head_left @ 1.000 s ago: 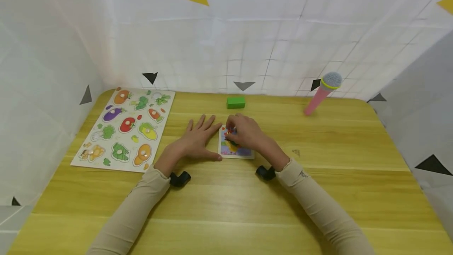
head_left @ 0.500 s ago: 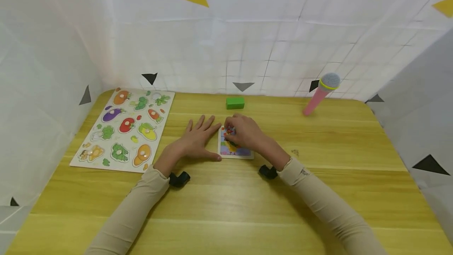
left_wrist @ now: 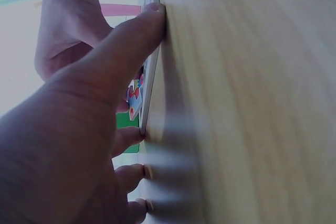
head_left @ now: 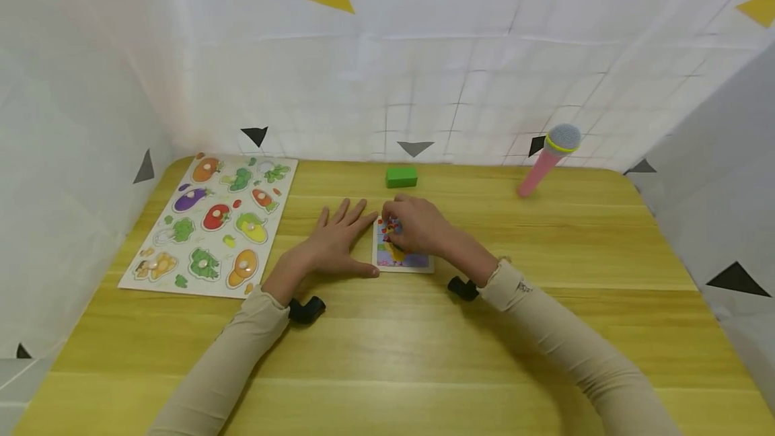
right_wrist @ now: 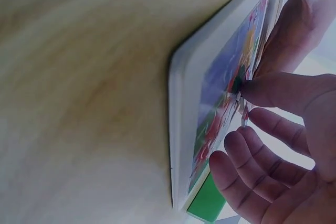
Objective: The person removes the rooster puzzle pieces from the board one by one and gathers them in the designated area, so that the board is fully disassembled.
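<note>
Desk [head_left: 387, 342] carries the vegetable board [head_left: 208, 237] along its left edge at the back-left corner; left hand [head_left: 336, 244] spread wide, fingers straight, right hand [head_left: 420, 226] narrow in a pinch. Pink microphone [head_left: 545, 167] stands near the desk's back-right corner, picture board [head_left: 418, 262] lies in from the middle of the back edge with left thumb and index at its two left corners, green block [head_left: 401, 177] sits between it and that edge, smallest is a picture piece [left_wrist: 135, 102], held tilted over the picture board in the right hand
</note>
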{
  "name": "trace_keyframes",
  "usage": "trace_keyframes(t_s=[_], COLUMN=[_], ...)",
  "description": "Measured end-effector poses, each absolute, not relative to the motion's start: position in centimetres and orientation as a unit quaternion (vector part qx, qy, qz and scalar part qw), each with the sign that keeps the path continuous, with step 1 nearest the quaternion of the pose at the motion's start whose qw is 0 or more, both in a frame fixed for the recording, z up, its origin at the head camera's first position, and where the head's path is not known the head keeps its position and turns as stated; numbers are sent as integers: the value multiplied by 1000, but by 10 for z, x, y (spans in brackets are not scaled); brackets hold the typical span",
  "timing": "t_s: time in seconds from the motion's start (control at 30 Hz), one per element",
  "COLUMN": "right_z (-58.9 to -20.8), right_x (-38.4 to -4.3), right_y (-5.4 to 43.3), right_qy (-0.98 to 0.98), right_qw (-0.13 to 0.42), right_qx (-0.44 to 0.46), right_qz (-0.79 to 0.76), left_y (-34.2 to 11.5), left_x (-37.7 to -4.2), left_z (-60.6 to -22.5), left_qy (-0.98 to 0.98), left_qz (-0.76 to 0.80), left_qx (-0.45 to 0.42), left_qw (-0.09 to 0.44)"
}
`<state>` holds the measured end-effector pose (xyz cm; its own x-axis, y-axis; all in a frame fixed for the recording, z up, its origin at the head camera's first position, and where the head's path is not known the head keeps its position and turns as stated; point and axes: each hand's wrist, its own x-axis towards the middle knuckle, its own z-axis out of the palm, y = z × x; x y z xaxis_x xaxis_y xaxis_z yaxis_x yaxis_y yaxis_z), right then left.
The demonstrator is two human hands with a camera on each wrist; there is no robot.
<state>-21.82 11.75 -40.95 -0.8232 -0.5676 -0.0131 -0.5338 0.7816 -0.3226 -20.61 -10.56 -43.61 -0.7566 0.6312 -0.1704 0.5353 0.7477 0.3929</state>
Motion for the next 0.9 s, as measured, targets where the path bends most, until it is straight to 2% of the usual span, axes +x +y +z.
trace_keyframes(t_s=[0.9], right_z=[-404], right_x=[-217], right_y=[136], right_qy=[936], right_qw=[33], right_qx=[-306], right_qz=[-173], left_y=[-105], left_x=[-208], left_z=[-437], left_qy=[921], left_qz=[160], left_qx=[326], left_qw=[143])
